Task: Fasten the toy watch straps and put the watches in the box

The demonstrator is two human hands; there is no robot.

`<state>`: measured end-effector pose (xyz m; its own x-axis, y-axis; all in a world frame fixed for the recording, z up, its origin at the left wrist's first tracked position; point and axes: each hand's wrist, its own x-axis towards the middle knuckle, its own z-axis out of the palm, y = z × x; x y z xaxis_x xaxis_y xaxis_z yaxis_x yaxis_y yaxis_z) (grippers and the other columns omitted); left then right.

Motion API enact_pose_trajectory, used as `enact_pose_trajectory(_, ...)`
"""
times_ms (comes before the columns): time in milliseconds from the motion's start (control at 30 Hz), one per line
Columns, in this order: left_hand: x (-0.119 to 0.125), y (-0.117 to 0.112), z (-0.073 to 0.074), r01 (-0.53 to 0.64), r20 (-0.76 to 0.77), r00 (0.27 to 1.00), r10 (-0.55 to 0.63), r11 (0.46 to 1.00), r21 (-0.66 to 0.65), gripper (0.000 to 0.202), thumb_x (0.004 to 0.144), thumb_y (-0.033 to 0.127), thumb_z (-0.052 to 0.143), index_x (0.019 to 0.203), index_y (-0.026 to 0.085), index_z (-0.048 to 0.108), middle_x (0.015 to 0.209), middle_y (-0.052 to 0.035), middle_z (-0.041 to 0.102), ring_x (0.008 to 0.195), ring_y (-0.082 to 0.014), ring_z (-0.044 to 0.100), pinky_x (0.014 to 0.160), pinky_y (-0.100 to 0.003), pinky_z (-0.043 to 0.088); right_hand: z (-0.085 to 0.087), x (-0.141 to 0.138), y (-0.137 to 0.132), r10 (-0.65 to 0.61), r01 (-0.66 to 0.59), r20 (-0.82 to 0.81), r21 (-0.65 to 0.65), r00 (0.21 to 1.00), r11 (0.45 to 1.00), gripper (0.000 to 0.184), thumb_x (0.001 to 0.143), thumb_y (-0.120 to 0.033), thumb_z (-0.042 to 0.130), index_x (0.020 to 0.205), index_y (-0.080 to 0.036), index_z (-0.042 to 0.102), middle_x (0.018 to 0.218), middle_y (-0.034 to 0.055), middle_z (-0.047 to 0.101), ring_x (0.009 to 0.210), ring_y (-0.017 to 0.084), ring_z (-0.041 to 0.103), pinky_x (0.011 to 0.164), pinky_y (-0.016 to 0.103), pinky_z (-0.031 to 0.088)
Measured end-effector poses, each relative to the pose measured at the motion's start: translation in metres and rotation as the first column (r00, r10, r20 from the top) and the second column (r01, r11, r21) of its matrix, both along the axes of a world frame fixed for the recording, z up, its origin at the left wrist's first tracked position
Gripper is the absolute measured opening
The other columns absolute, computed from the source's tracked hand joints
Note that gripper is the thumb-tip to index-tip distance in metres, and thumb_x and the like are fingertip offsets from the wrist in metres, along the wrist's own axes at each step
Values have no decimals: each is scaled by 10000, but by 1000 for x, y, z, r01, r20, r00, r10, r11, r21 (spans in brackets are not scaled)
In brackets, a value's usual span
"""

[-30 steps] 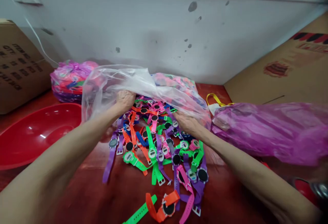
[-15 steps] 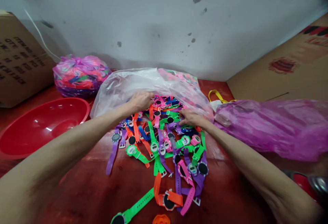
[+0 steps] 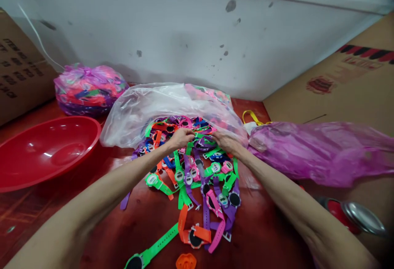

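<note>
A heap of toy wristwatches [image 3: 187,174] in green, pink, purple, orange and blue spills from the mouth of a clear plastic bag [image 3: 141,104]. My left hand [image 3: 182,137] is over the upper part of the heap, its fingers pinched at a green watch strap [image 3: 201,135]. Close on its right, my right hand [image 3: 227,142] has its fingers closed at the other end of the same straps; which watch it grips is partly hidden. Nearer to me lie an orange watch [image 3: 195,238], a green watch [image 3: 150,254] and a loose orange plastic piece [image 3: 186,260].
To the left stands a red basin [image 3: 33,154], with a tied pink bag of watches [image 3: 90,90] behind it. A crumpled pink bag [image 3: 320,150] lies right, before a carton [image 3: 344,80]. A metal-lidded red container [image 3: 357,217] is at lower right. A wall closes the back.
My left hand has come down and to the right, closer to my right hand, uncovering watches at the bag's mouth. My right hand stays at the heap. The view has shifted slightly right.
</note>
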<state>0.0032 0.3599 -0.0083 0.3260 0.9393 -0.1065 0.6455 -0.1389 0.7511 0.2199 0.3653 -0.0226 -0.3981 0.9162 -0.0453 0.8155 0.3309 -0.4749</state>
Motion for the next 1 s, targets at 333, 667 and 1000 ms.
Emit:
enact_pose_trajectory(333,23,-18,37,36,576,800,167,945,-324,424,737,424,547,1064,156,520,745,-19,567,589,-91,556,563,-221,469,48,-36,-8,-90,-104,-591,-286,802,953,306,817,-361,448,960,-131,590,450,-45,494,376,80,452,403,178,365)
enact_pose_trajectory(667,-24,-25,51,-226,468,766,441,866,-446,219,695,315,602,732,116,517,579,-14,565,411,-76,498,410,-201,443,5,-26,-7,192,-197,121,31,974,980,250,789,-195,500,1018,-161,591,998,56,627,854,154,594,692,217,451)
enact_pose_trajectory(1000,-38,-36,47,-35,543,726,423,810,-586,245,853,298,410,986,142,545,728,-46,625,499,-105,565,409,-212,461,-10,-35,-11,130,-165,294,97,947,982,233,873,-257,400,911,-136,595,928,108,620,851,178,565,724,238,379)
